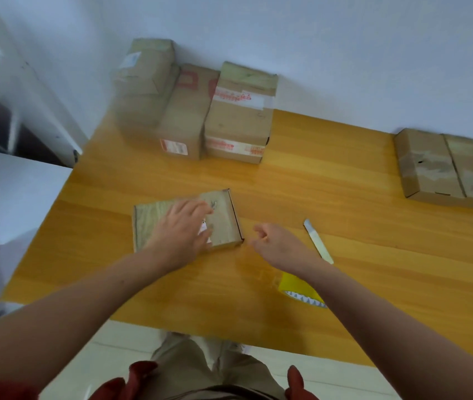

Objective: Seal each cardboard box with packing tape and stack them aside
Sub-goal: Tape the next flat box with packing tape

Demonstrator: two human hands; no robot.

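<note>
The small flat box is seen in the middle of the worktop, under the left hand. That hand's fingers are laid out straight and pressed on the lid. The right hand is held just right of the box with its fingers curled in. Whether clear tape is pinched there cannot be told.

If the lid is let go, it could pop up, and tape could be stuck on crooked. The thin blade on the right could be bumped.

The yellow tape cutter is half hidden under the right arm. The far boxes are blurred.
</note>
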